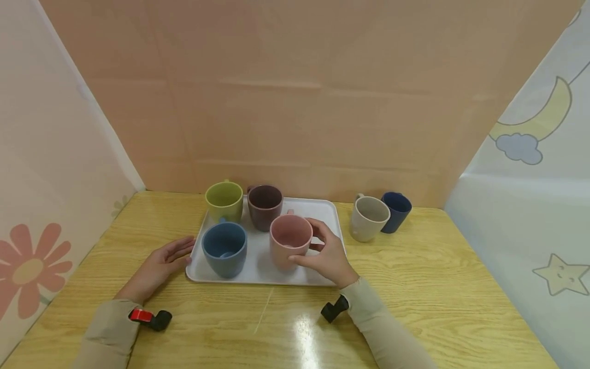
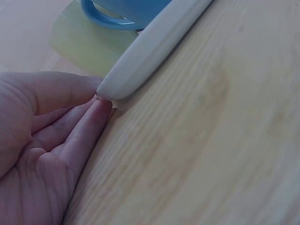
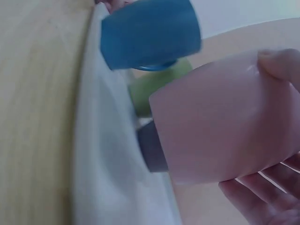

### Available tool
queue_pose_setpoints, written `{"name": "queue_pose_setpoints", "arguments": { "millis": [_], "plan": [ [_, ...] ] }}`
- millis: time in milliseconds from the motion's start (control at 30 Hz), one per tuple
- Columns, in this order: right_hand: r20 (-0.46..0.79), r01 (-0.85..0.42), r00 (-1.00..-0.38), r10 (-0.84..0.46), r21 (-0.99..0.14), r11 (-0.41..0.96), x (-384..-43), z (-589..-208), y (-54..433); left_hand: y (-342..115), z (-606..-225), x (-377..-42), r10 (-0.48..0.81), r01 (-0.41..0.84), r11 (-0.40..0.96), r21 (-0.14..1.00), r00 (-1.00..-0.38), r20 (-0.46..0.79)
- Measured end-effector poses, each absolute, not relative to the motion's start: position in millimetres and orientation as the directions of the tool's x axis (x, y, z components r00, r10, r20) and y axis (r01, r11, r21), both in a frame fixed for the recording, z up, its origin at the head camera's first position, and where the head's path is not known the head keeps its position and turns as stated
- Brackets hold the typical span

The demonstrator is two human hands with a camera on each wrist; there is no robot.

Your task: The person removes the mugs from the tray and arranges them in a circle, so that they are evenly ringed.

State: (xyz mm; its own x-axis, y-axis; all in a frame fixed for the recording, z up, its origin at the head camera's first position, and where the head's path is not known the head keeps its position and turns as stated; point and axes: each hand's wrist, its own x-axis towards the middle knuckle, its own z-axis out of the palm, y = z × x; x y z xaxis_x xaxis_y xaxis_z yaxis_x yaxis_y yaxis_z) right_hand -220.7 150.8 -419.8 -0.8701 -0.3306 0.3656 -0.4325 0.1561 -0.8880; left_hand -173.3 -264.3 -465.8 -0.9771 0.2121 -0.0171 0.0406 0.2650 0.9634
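Note:
My right hand grips a pink mug from its right side, the thumb on the near wall and the fingers round the far side. The right wrist view has the mug close over the white tray. At the tray's near left corner, my left hand touches the edge with fairly straight fingers; its fingertips lie right at the rim. A blue mug stands on the tray nearest that hand. Behind it are a yellow-green mug and a dark purple mug.
To the right of the tray, a beige mug and a navy mug stand together on the wooden table. A tan backdrop rises behind the table, with printed panels at both sides.

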Motion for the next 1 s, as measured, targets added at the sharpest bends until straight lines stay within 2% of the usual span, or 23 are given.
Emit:
{"name": "queue_pose_setpoints", "arguments": {
  "millis": [333,533,800,1000],
  "plan": [
    [0.489,-0.512,-0.859,-0.155,-0.827,0.231,-230,-382,192,-264,-465,-174,0.213,0.045,0.263,0.964,-0.977,-0.013],
    [0.536,-0.519,-0.844,-0.016,-0.809,0.277,-233,-361,225,-264,-466,-174,0.219,0.049,0.241,0.969,-0.976,-0.005],
    [0.556,-0.458,-0.809,0.189,-0.799,0.389,-228,-337,267,-263,-464,-173,0.214,0.043,0.26,0.965,-0.977,-0.014],
    [0.52,-0.363,-0.805,0.285,-0.812,0.457,-226,-331,298,-264,-464,-173,0.211,0.032,0.265,0.964,-0.977,-0.025]
  ]
}}
